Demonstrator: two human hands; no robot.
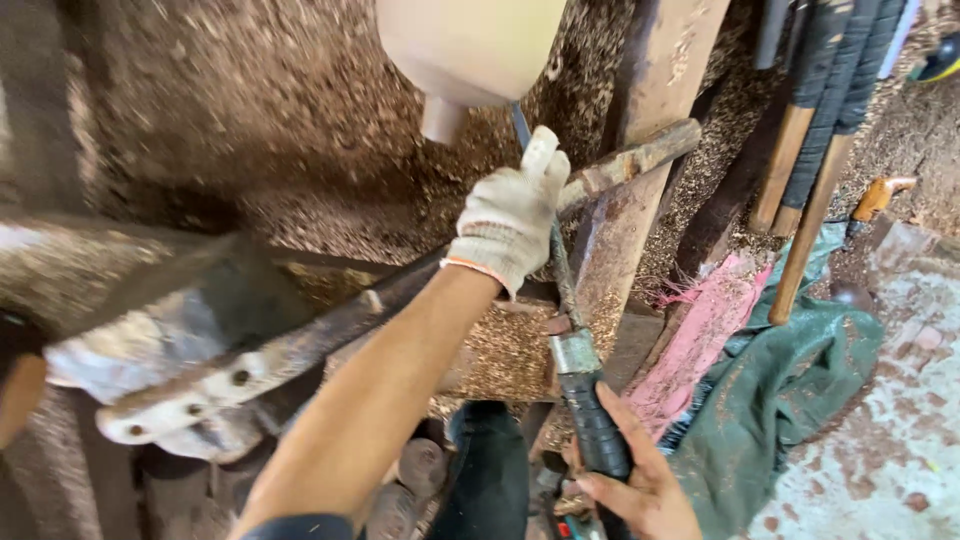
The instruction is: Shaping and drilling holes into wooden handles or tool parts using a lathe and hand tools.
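Note:
A pale, rounded wooden workpiece (468,45) with a short stub at its lower end sits at the top centre on a lathe. My left hand (510,215), in a white knit glove, presses a long turning chisel (562,285) onto a worn wooden tool rest (630,160). The chisel's metal blade runs up under the glove toward the workpiece. My right hand (635,480), bare, grips the chisel's black-wrapped handle (597,430) low in the view, just below its metal ferrule.
Wood shavings (300,110) cover the lathe bed and surroundings. Several long-handled tools (810,130) lean at the upper right. A green tarp (790,400) and pink cloth (705,340) lie at the right. A grey metal part (190,370) sits at the left.

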